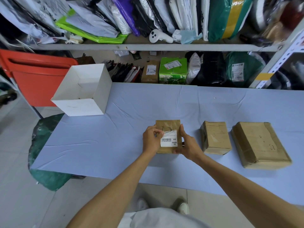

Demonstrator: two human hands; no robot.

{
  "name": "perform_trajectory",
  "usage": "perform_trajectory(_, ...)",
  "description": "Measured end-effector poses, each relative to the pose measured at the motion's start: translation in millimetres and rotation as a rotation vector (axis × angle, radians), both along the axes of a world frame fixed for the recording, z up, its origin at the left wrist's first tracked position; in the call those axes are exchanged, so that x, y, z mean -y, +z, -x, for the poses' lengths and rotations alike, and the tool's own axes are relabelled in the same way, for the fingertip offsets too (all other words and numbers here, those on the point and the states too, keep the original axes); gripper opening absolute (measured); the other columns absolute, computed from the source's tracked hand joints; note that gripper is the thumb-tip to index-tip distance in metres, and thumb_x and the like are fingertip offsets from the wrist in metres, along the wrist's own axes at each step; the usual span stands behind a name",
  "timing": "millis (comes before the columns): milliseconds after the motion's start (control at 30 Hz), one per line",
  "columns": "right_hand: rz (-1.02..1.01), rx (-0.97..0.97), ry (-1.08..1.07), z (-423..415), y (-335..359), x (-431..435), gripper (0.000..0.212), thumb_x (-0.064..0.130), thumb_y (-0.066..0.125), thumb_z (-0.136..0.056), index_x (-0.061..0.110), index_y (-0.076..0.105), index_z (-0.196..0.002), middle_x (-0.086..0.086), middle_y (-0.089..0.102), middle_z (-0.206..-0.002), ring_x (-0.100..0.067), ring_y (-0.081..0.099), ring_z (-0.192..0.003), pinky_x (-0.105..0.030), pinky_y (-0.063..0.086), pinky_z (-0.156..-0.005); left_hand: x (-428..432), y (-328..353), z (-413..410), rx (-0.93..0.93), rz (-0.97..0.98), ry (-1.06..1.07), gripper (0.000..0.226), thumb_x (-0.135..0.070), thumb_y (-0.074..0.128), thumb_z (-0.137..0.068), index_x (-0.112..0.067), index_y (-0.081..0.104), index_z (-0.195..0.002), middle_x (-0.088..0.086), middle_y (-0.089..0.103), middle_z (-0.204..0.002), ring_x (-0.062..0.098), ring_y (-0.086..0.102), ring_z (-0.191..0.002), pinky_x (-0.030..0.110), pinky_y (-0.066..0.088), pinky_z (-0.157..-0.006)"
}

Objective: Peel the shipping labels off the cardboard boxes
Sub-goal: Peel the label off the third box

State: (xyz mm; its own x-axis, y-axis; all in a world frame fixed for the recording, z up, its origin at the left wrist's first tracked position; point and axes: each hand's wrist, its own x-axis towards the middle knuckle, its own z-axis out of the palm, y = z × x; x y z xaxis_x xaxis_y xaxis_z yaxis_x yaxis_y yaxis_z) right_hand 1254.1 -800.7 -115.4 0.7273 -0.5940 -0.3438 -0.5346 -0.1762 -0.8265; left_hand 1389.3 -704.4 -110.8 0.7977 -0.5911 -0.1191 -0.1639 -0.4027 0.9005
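So there's a long table (115,129) with a pale blue cover taking up most of the view, and behind it at 12 o'clock a shelf rack (148,46) stuffed with parcels and mailer bags. At 10 o'clock on the table sits an open white box (85,106). Over at 3 o'clock is the big cardboard box (259,145), and just left of it, not touching, a medium cardboard box (215,137). Dead center is the small cardboard box (167,129), tipped up toward the camera. The right hand (187,143) is wrapped around its right edge, holding it steady. The left hand (151,139) has thumb and fingers pinched on the upper-left corner of the shipping label (169,140), which is lifted off the cardboard there.
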Motion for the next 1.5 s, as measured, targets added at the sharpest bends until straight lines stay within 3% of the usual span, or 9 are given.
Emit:
perform_trajectory(233, -0.017, 0.005, -0.014, 3, -2, 2, 0.078, 0.006, 0.067, -0.084, 0.027, 0.027, -0.147, -0.006, 0.058, -0.129, -0.005, 0.059, -0.095, -0.019, 0.051, -0.081, 1, 2, 1, 0.0, -0.021, -0.006, 0.004, -0.009, 0.069, -0.084, -0.007, 0.071, -0.081, 0.006, 0.058, -0.127, 0.019, 0.059, -0.114, 0.011, 0.039, -0.081)
perform_trajectory(333, -0.002, 0.006, -0.006, 2, -1, 1, 0.086, 0.002, 0.07, -0.081, 0.025, 0.023, -0.149, -0.007, 0.058, -0.129, -0.012, 0.058, -0.099, -0.03, 0.052, -0.087, 1, 2, 2, -0.004, -0.025, 0.002, 0.004, -0.009, 0.069, -0.084, -0.006, 0.071, -0.082, 0.006, 0.058, -0.127, 0.018, 0.059, -0.112, 0.002, 0.037, -0.072)
perform_trajectory(433, -0.094, 0.028, -0.054, -1, 0, -2, 0.091, 0.003, 0.065, -0.086, 0.027, 0.009, -0.153, -0.001, 0.058, -0.125, -0.024, 0.063, -0.099, -0.041, 0.058, -0.08, 1, 2, 2, 0.004, -0.024, -0.008, 0.004, -0.009, 0.069, -0.084, -0.006, 0.071, -0.082, 0.005, 0.058, -0.128, 0.019, 0.058, -0.114, 0.01, 0.041, -0.08)
perform_trajectory(567, -0.144, 0.044, -0.097, -1, 8, -4, 0.093, 0.032, 0.072, -0.081, 0.03, 0.013, -0.152, -0.01, 0.058, -0.126, -0.027, 0.062, -0.102, -0.046, 0.056, -0.085, 1, 2, 1, -0.007, -0.024, -0.026, 0.005, -0.01, 0.069, -0.084, -0.006, 0.071, -0.081, 0.005, 0.057, -0.13, 0.021, 0.057, -0.116, 0.021, 0.043, -0.09)
perform_trajectory(700, -0.017, -0.049, 0.001, 0, 8, -4, 0.114, -0.001, 0.073, -0.078, 0.03, -0.008, -0.152, -0.004, 0.054, -0.129, -0.027, 0.063, -0.1, -0.044, 0.057, -0.082, 1, 2, 0, -0.007, -0.035, -0.025, 0.005, -0.011, 0.069, -0.084, -0.006, 0.071, -0.082, 0.006, 0.056, -0.133, 0.02, 0.055, -0.12, 0.023, 0.042, -0.095)
perform_trajectory(900, -0.016, -0.04, -0.016, -2, 11, -2, 0.109, -0.006, 0.069, -0.079, 0.029, -0.002, -0.153, -0.003, 0.056, -0.125, -0.029, 0.065, -0.097, -0.042, 0.058, -0.076, 1, 3, 0, -0.039, -0.027, -0.015, 0.007, -0.012, 0.069, -0.085, -0.006, 0.07, -0.083, 0.005, 0.054, -0.135, 0.022, 0.055, -0.12, 0.027, 0.045, -0.097)
perform_trajectory(1067, -0.028, -0.043, -0.023, -3, 13, -3, 0.109, -0.008, 0.067, -0.079, 0.031, -0.004, -0.152, -0.003, 0.055, -0.129, -0.029, 0.066, -0.095, -0.04, 0.057, -0.071, 1, 3, -1, -0.042, -0.023, 0.003, 0.007, -0.013, 0.069, -0.085, -0.008, 0.069, -0.08, 0.002, 0.056, -0.132, 0.021, 0.057, -0.116, 0.008, 0.041, -0.078)
perform_trajectory(1233, -0.038, -0.04, -0.043, -4, 11, -3, 0.111, -0.012, 0.067, -0.077, 0.029, -0.003, -0.152, -0.003, 0.054, -0.132, -0.029, 0.065, -0.098, -0.048, 0.057, -0.078, 2, 2, -1, -0.037, -0.027, -0.007, 0.006, -0.013, 0.069, -0.085, -0.007, 0.071, -0.081, 0.004, 0.056, -0.134, 0.022, 0.057, -0.117, 0.03, 0.046, -0.098)
perform_trajectory(1500, -0.027, -0.018, -0.061, -3, 9, -3, 0.11, -0.012, 0.068, -0.075, 0.027, 0.0, -0.152, -0.001, 0.054, -0.132, -0.026, 0.066, -0.089, -0.044, 0.058, -0.072, 3, 4, -1, -0.051, -0.028, 0.009, 0.007, -0.014, 0.069, -0.085, -0.009, 0.069, -0.079, 0.002, 0.055, -0.135, 0.017, 0.056, -0.117, 0.002, 0.037, -0.07)
